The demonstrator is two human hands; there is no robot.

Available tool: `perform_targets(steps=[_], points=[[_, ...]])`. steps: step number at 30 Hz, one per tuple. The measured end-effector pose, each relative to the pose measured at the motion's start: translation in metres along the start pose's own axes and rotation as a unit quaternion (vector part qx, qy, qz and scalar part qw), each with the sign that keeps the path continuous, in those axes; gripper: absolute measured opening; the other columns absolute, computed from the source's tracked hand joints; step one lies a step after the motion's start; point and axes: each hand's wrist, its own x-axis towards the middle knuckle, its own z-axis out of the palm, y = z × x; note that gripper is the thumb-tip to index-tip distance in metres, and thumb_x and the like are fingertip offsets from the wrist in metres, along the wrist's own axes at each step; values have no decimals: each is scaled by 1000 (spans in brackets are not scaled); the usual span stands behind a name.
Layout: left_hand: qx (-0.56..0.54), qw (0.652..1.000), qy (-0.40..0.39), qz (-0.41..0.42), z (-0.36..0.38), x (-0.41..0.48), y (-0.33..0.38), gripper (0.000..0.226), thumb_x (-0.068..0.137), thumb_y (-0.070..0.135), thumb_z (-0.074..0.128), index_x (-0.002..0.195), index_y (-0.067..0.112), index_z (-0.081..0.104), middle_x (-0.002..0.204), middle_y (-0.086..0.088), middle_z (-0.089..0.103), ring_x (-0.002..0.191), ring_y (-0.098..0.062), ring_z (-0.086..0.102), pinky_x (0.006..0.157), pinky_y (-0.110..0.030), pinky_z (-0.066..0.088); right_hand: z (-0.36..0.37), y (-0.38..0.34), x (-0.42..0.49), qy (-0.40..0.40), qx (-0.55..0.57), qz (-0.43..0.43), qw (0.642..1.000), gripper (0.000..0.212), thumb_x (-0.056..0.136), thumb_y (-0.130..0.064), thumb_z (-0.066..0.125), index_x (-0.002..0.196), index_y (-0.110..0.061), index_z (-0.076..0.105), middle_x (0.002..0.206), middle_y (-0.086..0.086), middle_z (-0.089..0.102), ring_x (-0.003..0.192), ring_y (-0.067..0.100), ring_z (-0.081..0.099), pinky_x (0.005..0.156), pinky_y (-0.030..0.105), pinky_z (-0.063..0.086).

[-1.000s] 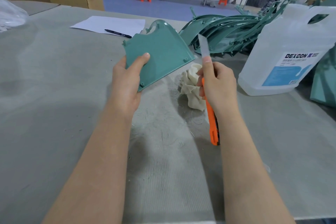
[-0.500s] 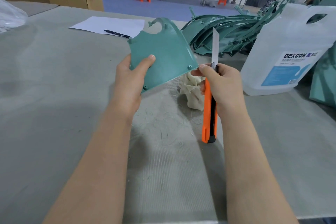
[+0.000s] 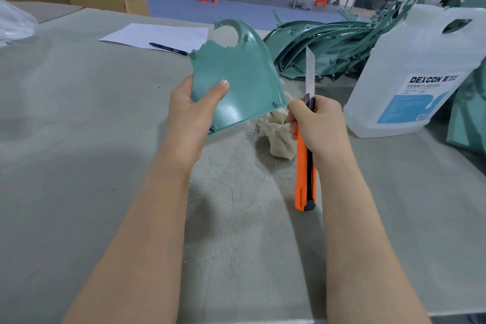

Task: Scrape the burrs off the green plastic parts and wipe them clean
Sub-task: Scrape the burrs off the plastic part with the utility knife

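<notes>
Head view, taking the green plastic part (image 3: 236, 81) as your landmark: your left hand (image 3: 193, 110) grips its lower left corner, thumb pressed across the face, holding it tilted up off the table (image 3: 79, 139). Its long curved right edge runs from the top down to the lower right corner. Just right of that corner, your right hand (image 3: 319, 123) is wrapped round the orange utility knife (image 3: 305, 166), blade upright, apart from the edge. I judge the knife hand nearer that edge.
</notes>
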Motion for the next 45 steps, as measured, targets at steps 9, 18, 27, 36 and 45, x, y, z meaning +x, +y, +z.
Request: perform_targets(steps=[9,18,27,36,45], points=[[-83,995,45,-30,-2,2,4,12,89,13,64,98,20,68,93,5,74,90,-14,70,76,-33,55,-4,3,3,24,-16,-6,1000,9,82,-7,50,76,-7,57,57,5,48,41,8,44,45,21,40],[-144,986,58,-60,-2,2,8,12,91,12,61,97,20,68,93,4,74,85,-10,71,63,-23,53,9,-2,-5,18,-27,-58,998,49,103,-42,36,73,-10,56,60,1,58,43,8,49,46,20,40],[-148,986,42,-70,-3,1,8,13,91,13,61,101,17,68,91,3,75,82,-13,72,53,-23,52,13,-3,-6,24,-79,-95,992,43,104,-34,38,67,-16,53,60,-1,57,58,19,52,67,42,48],[-142,986,37,-75,-2,1,7,15,91,13,61,104,17,67,93,1,74,80,-13,71,50,-22,50,15,-2,-6,23,-97,-111,989,44,103,-36,39,65,-17,51,59,-1,56,56,18,50,65,47,52],[-153,983,51,-85,-3,1,8,14,91,11,61,102,17,67,86,4,74,74,-10,70,50,-22,50,20,-2,-11,-10,-112,-136,984,42,102,-38,41,66,-19,51,60,2,58,51,18,52,58,39,49]])
